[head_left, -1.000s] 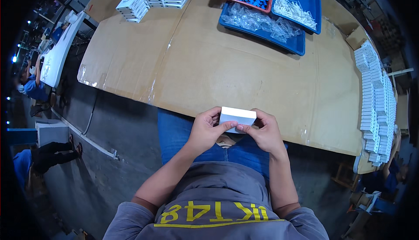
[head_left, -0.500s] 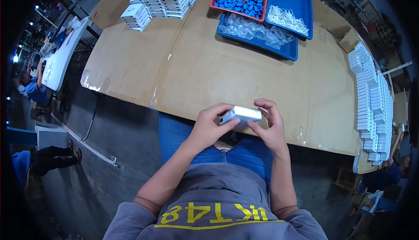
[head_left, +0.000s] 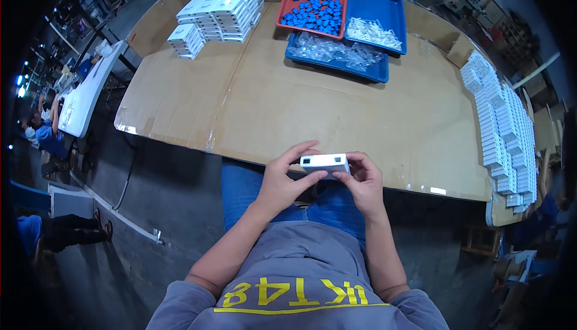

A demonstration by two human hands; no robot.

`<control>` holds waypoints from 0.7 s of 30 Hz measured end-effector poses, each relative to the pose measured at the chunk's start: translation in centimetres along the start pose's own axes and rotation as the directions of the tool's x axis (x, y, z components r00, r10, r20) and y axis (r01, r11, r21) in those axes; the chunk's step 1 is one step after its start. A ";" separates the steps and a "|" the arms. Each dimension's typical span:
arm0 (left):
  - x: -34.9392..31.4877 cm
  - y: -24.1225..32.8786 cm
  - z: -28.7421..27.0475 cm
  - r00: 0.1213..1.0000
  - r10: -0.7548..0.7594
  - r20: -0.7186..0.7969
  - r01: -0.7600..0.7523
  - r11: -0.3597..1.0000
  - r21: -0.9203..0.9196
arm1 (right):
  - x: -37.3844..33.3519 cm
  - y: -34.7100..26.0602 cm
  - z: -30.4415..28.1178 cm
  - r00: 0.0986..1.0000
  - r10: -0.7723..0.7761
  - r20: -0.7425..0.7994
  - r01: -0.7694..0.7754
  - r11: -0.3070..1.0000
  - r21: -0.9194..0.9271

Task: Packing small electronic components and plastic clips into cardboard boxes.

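Observation:
A small white box-shaped case [head_left: 324, 164] is held at the table's near edge, above my lap. Two dark square openings show on its narrow side, which faces up toward me. My left hand [head_left: 285, 178] grips its left end, thumb along the lower face and index finger raised over the top corner. On the other end, my right hand [head_left: 364, 186] is closed, with its thumb in front and fingers behind. Both thumbs nearly meet under the case. Its far side is hidden.
Stacked flat white boxes [head_left: 219, 9] stand at the back left. A red tray [head_left: 282, 15] holds blue plastic pieces; one blue tray [head_left: 393, 12] holds white sticks, another [head_left: 375, 75] clear plastic pieces. White boxes [head_left: 502, 126] line the right edge. Other people appear at left.
The white case has turned, so its side with the two openings now faces up toward me. My right fingers have closed in from a looser, raised pose. The view has shifted slightly.

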State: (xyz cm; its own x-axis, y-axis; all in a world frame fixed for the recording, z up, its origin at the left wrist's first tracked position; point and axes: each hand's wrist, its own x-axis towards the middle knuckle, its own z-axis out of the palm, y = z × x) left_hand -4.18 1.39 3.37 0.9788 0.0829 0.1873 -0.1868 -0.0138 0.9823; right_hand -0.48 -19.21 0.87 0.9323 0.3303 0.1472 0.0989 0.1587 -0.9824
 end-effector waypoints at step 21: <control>-1.6 2.0 2.3 0.946 -0.211 0.247 0.287 0.900 -0.328 | -4.3 -1.5 3.0 0.866 0.430 0.255 -0.438 0.405 0.803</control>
State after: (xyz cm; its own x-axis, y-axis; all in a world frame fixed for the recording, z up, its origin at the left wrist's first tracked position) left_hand -5.95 -1.03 5.07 0.9860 -0.1643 -0.0299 0.0848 0.3385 0.9371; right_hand -5.63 -18.11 2.02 0.7613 0.5916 -0.2654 -0.6471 0.6665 -0.3702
